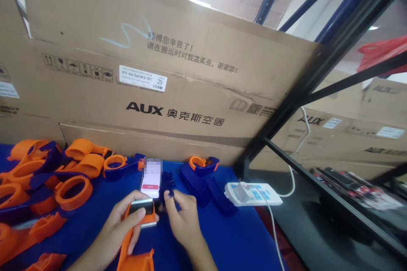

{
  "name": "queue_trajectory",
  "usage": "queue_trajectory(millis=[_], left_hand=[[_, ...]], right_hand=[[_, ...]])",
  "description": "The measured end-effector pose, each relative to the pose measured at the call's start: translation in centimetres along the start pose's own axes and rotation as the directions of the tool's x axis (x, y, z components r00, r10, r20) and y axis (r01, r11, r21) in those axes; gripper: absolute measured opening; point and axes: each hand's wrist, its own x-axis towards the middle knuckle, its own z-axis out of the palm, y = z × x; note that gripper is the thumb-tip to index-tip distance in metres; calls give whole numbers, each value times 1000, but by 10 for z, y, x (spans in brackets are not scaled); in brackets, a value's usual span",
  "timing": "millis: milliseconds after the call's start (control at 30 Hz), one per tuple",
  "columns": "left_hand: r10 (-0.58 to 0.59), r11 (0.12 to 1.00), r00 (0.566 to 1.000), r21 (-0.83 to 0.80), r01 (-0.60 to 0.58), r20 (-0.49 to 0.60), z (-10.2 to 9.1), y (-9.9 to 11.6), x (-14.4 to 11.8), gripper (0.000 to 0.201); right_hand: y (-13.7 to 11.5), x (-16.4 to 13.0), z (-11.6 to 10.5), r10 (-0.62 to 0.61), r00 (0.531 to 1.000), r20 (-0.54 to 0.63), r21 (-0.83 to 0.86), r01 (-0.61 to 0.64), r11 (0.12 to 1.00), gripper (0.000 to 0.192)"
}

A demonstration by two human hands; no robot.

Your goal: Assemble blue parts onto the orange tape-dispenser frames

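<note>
My left hand (132, 216) is wrapped round an orange tape dispenser (125, 237), its serrated white edge and black part facing up. Close beside it, my right hand (182, 216) has its thumb and fingers pinched together, with a small dark blue plastic piece (171, 194) at the thumb tip. A lit phone (151, 180) stands just beyond both hands, its lower end near the dispenser. Several small dark blue pieces (169, 179) lie to the right of the phone. What the right fingertips touch underneath is partly hidden.
Orange and blue tape dispensers (74, 192) crowd the left of the blue table (95, 220). Blue plastic parts (219, 194) and another dispenser (203, 164) lie right of the phone. A white power strip (273, 194) with cables sits at the right edge. Cardboard (190, 93) walls the back; a black metal frame (286, 106) slants right.
</note>
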Motion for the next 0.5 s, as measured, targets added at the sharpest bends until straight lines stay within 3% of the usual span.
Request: queue_trajectory(millis=[100,200,367,500], left_hand=[[-16,1000,999,10,17,-36,1,-3,0,29],[-37,999,996,-17,36,-79,1,-6,1,27],[-45,998,991,-50,39,-124,2,-8,3,22],[-49,999,993,5,49,-110,3,-4,1,24]], right_hand=[[12,6,-11,108,986,-124,-105,-121,987,37],[28,10,-18,171,981,-95,-261,-191,946,25],[48,5,-13,185,979,-89,-348,-204,915,15],[52,3,-10,168,982,-87,-332,-187,924,27]])
